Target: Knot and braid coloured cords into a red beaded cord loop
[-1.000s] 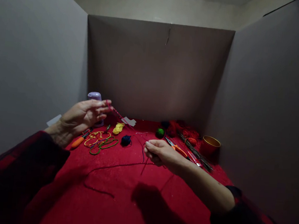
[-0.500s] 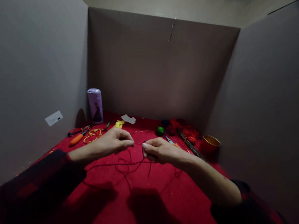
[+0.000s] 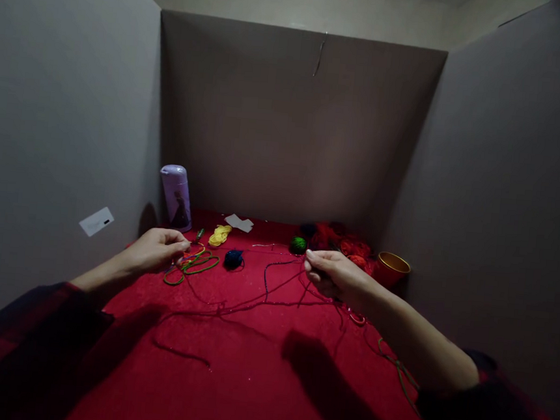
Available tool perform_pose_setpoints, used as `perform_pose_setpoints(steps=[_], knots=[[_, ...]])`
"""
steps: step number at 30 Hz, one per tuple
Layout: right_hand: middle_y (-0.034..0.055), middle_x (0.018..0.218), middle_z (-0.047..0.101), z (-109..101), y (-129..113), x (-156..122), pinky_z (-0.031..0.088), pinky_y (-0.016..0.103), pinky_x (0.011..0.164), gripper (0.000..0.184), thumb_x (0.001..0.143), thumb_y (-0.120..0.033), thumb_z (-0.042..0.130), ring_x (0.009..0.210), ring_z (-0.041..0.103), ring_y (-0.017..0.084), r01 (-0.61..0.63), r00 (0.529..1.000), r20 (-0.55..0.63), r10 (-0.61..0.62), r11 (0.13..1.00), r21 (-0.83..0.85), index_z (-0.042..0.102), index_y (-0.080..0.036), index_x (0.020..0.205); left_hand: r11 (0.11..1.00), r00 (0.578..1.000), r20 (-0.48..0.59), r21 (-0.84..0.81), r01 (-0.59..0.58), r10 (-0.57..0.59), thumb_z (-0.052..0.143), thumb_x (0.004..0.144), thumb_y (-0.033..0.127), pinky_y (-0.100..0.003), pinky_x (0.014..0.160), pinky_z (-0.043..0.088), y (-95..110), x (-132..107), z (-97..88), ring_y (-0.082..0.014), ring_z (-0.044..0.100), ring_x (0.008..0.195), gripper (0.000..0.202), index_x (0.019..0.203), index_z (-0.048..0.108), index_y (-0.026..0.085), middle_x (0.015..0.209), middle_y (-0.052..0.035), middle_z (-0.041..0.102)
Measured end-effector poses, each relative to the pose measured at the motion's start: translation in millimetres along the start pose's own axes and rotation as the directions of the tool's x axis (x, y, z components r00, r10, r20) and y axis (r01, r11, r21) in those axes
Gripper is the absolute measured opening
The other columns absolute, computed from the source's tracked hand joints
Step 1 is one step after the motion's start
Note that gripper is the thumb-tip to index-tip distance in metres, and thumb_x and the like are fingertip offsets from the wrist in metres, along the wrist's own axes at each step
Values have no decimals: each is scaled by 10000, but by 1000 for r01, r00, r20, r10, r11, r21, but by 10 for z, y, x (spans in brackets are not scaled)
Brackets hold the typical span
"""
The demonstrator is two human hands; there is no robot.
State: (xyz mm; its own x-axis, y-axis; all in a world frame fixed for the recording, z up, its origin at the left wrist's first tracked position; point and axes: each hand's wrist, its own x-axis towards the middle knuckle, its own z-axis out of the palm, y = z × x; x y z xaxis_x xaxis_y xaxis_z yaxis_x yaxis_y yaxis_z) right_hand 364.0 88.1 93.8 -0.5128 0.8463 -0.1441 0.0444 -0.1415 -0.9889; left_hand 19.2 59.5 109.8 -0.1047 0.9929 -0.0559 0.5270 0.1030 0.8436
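Note:
My left hand (image 3: 163,250) is closed in a pinch, thumb against fingers, over the left part of the red cloth. My right hand (image 3: 336,272) pinches in the same way, right of the middle. A thin, dark red yarn (image 3: 251,251) runs faintly between the two pinches. More dark red yarn (image 3: 273,293) droops from my right hand and trails across the cloth in loose strands. Near my left fingers lies a loop of green and yellow cord (image 3: 201,265). A dark blue yarn ball (image 3: 233,259) sits between the hands, towards the back.
A purple bottle (image 3: 177,198) stands at the back left, near yellow yarn (image 3: 219,235) and white paper pieces (image 3: 239,223). At the back right are a green ball (image 3: 298,245), red yarn (image 3: 353,244) and a gold-rimmed red bowl (image 3: 393,264). Grey panels (image 3: 292,126) enclose the table.
My hands have moved apart, the left going left and the right going right. The yarn between them is longer, and the dark blue ball has come into view.

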Motion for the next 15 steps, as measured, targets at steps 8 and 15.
perform_pose_setpoints(steps=[8,15], knots=[[-71,484,364,0,-147,-68,88,176,361,377,672,-473,693,375,178,13,118,972,-210,-105,992,48,578,-128,774,999,998,49,13,48,-49,662,586,514,-200,374,147,-224,20,-97,-58,274,355,365,612,557,165,417,57,379],[-47,477,424,-203,-256,-101,121,187,362,397,564,-431,759,363,246,19,231,873,-435,-221,973,-32,624,-121,773,991,999,-3,121,54,-54,645,589,553,-198,362,164,-473,-30,-246,-62,255,351,398,615,584,161,397,65,336]])
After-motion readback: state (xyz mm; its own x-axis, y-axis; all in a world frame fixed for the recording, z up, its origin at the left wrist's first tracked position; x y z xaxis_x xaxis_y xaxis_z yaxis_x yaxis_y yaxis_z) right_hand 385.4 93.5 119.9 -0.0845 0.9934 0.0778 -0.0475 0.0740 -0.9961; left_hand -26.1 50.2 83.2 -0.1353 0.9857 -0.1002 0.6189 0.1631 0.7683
